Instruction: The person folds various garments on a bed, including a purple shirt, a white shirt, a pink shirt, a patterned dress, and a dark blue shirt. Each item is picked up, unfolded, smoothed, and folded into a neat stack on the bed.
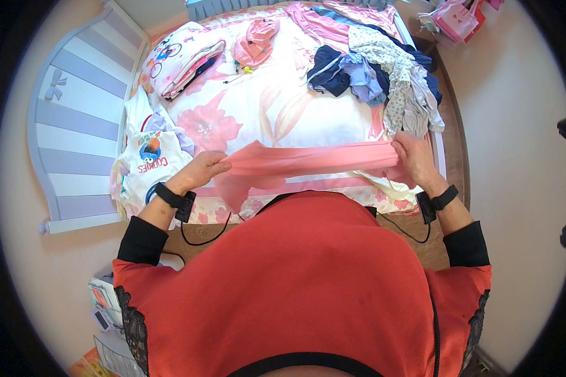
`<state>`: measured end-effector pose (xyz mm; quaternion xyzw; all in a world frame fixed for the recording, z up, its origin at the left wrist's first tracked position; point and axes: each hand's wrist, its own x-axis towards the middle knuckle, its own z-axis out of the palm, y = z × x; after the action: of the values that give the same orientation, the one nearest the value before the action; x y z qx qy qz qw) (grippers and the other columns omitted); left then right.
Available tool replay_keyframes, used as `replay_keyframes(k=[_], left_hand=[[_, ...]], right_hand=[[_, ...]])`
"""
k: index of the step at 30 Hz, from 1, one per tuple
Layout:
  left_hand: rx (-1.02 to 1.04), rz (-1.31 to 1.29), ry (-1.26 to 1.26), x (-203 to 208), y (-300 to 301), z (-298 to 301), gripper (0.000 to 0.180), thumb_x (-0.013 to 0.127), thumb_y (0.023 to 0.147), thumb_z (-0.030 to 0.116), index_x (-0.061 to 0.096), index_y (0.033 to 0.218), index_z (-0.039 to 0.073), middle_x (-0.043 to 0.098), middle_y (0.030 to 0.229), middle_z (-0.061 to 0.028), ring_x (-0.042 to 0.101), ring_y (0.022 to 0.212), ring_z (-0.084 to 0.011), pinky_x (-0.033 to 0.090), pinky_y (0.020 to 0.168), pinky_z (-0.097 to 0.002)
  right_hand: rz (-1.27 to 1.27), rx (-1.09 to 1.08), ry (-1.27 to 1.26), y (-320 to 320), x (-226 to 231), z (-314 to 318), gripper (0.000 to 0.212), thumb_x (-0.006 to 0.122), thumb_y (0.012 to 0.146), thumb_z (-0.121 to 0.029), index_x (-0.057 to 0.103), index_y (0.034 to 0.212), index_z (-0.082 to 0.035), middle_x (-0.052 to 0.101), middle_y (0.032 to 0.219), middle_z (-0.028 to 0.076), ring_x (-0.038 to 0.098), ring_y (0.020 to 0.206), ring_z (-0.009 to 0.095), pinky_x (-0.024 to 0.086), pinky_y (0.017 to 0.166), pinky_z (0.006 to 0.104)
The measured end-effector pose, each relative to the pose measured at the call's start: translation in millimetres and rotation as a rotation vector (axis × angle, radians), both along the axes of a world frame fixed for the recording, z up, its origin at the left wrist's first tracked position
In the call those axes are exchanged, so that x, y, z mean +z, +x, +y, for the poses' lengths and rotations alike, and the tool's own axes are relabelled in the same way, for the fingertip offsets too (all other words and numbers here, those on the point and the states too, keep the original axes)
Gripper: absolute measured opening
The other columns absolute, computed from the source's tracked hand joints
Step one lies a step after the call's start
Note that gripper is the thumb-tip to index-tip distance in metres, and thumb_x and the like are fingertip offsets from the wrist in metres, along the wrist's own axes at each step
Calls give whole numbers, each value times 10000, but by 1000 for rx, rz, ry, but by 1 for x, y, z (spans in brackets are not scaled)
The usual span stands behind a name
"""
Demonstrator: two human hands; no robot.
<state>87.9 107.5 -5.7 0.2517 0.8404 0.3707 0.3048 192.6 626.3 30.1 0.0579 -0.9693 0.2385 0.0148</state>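
A pink garment (308,160) is stretched sideways in front of me, above the near edge of the bed. My left hand (202,171) is closed on its left end, fingers and thumb pinching the cloth. At the other end my right hand (415,160) grips it near the top edge. Loose pink cloth hangs down below the left hand and, a little, beside the right. What kind of garment it is I cannot make out. Under it lies a bed with a pink floral sheet (251,119).
Folded clothes (176,60) form a stack at the far left, with a small pink cloth item (256,43) beside it. White printed shirts (151,151) lie near the striped headboard (75,113). A heap of mixed clothes (383,75) covers the right side. Cables hang from my wrist straps.
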Motion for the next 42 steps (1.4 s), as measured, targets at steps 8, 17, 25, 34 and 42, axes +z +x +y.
replay_keyframes(k=[8, 17, 25, 34, 42], left_hand=[[521, 230, 215, -12, -21, 29, 305, 542, 1023, 268, 523, 882, -2, 468, 752, -65, 435, 723, -140, 412, 674, -309], [542, 1429, 647, 222, -96, 29, 141, 584, 1008, 109, 692, 1041, 24, 705, 990, -46, 646, 903, -118, 505, 766, -249], [-266, 243, -276, -12, 8, 2, 150, 583, 983, 139, 652, 972, 6, 656, 909, -83, 617, 888, -181, 484, 842, -311], [335, 269, 256, 23, -8, 33, 145, 626, 951, 115, 623, 855, 7, 502, 686, -12, 481, 618, -85, 389, 566, -264], [-209, 312, -5, -33, 37, 9, 83, 578, 868, 42, 585, 786, 27, 588, 693, -96, 590, 683, -270, 470, 639, -378]], right_hand=[[-81, -163, -174, -33, -3, 29, 143, 547, 967, -128, 576, 910, -1, 586, 739, 198, 630, 709, 311, 476, 658, 414], [1208, -181, -4, -68, 208, 55, 181, 668, 947, -122, 703, 1111, -52, 733, 993, 66, 665, 830, 180, 527, 759, 289], [-838, 396, -336, 44, -37, 37, 116, 581, 831, 36, 621, 747, -33, 491, 685, -40, 428, 662, 97, 376, 582, 307], [192, -263, -359, 27, 25, 16, 135, 546, 992, -83, 639, 946, 4, 634, 803, 101, 588, 718, 185, 475, 664, 293], [-554, 265, -11, 64, -20, -26, 188, 534, 930, -78, 666, 1063, -71, 679, 886, 183, 632, 787, 345, 495, 690, 391]])
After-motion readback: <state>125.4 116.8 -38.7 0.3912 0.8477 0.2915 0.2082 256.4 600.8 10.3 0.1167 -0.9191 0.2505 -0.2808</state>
